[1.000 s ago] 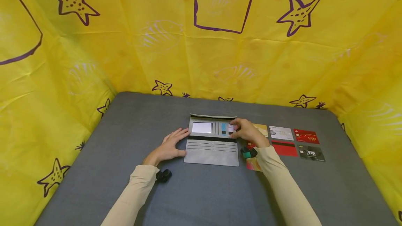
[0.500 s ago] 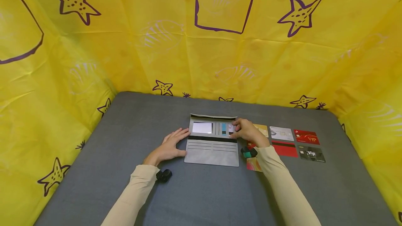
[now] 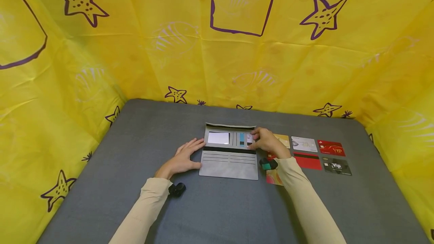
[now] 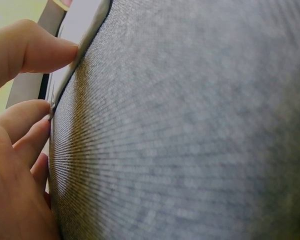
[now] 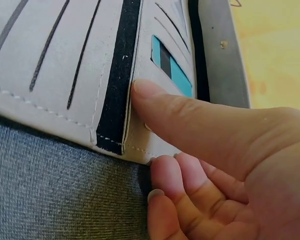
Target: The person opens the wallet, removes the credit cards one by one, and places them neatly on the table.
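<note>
A light grey long wallet (image 3: 228, 168) lies unfolded on the table, its slotted panels facing up. A blue card (image 3: 242, 139) sits in a slot of its upper panel, and a pale card (image 3: 249, 139) shows just to the right of it. My left hand (image 3: 183, 159) has its fingers spread, with thumb and fingertips touching the wallet's left edge. At the upper right edge, my right hand (image 3: 269, 142) grips the wallet. In the right wrist view the thumb (image 5: 155, 95) presses on the panel while the other fingers curl at the edge. That thumb hides the pale card there.
Right of the wallet lie several cards in rows, among them a silver card (image 3: 304, 144), a red VIP card (image 3: 330, 148), a red striped card (image 3: 307, 160) and a black Vip card (image 3: 336, 166). The right arm partly covers others. Yellow patterned cloth (image 3: 237, 67) surrounds the grey table (image 3: 217, 214).
The right hand's upper fingers shift very slightly at the wallet's edge. The left hand, the wallet and the loose cards stay where they were.
</note>
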A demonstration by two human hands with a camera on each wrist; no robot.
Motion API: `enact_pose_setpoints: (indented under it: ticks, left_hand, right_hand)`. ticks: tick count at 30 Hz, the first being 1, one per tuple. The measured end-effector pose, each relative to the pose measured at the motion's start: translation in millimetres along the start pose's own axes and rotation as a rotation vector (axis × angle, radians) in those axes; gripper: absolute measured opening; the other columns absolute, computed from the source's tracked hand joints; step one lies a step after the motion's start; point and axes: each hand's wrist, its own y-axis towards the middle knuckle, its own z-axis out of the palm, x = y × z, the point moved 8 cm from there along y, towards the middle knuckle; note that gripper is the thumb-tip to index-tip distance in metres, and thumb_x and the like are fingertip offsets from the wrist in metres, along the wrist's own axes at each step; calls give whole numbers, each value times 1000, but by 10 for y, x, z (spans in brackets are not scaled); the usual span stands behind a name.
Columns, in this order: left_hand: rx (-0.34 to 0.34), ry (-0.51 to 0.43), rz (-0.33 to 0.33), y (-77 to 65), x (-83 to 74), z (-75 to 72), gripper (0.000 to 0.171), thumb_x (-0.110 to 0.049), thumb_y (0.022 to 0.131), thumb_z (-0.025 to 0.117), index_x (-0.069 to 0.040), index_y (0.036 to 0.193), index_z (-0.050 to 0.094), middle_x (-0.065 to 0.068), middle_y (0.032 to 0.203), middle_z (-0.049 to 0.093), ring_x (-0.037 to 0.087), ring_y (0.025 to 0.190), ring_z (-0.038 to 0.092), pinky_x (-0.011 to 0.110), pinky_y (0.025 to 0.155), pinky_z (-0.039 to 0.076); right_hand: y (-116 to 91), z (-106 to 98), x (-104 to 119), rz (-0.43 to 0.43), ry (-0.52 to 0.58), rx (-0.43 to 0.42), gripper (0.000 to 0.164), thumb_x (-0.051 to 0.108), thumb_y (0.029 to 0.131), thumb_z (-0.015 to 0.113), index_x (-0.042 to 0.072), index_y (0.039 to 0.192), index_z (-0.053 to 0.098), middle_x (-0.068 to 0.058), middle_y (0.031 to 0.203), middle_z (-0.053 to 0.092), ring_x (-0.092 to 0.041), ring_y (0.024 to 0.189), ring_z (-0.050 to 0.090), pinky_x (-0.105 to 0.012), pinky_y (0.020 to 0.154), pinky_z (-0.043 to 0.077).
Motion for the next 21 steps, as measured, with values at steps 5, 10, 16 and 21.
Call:
enact_pose_setpoints:
  ticks: [5,10,16,21]
  left_hand:
    - [2,-7,-6,-5,-4,1,80,-21,79,68,-11,153,39,7,164,29,34,155,12,63,119,5]
    - [4,3,-4,0,-3,10,81,-21,79,68,-12,153,38,6,164,29,33,155,12,62,119,6]
    - [4,-1,-2,1,-4,6,81,-21,79,68,-12,153,39,6,164,29,33,155,12,61,120,6]
    - [5,-7,-3,-4,-5,1,80,-20,79,68,-12,153,39,6,164,29,33,155,12,62,119,5]
  right_hand:
    - [4,-14,19,-23,-18,-4,60,15,75,86,-8,123,61,-21,104,66,-28,93,59,-36,83,50]
    - [-1,-22,7,-17,-30,-3,59,17,74,87,-8,121,60,-21,106,66,-30,97,61,-40,87,51]
    - [-17,-39,21,2,-31,-9,59,18,73,88,-6,117,58,-19,105,69,-29,95,62,-38,85,51]
    - [-21,-60,45,7,-46,-18,58,19,72,88,-6,116,59,-13,92,71,-22,82,60,-31,75,50]
